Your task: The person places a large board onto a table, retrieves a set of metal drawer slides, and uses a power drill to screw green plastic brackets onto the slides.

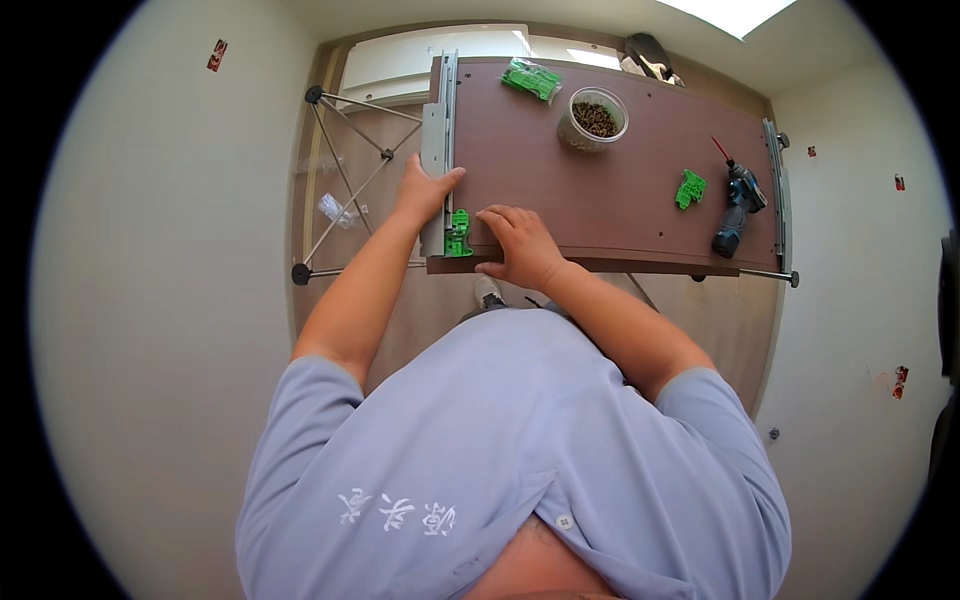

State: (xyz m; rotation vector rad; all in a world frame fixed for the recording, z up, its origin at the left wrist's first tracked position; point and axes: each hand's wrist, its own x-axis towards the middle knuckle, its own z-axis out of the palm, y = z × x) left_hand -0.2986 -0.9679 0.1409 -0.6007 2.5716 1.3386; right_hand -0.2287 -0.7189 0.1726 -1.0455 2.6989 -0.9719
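Now green clip (458, 234) lies between both hands' fingers (497, 216).

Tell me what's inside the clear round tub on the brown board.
The clear tub holds a heap of small dark brownish pieces, probably screws; they are too small to tell for sure. The pile hides the tub's bottom and anything lying beneath it.

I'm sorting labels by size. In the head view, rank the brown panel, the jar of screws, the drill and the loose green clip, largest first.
1. brown panel
2. drill and jar of screws: look alike in size, so unranked
3. loose green clip
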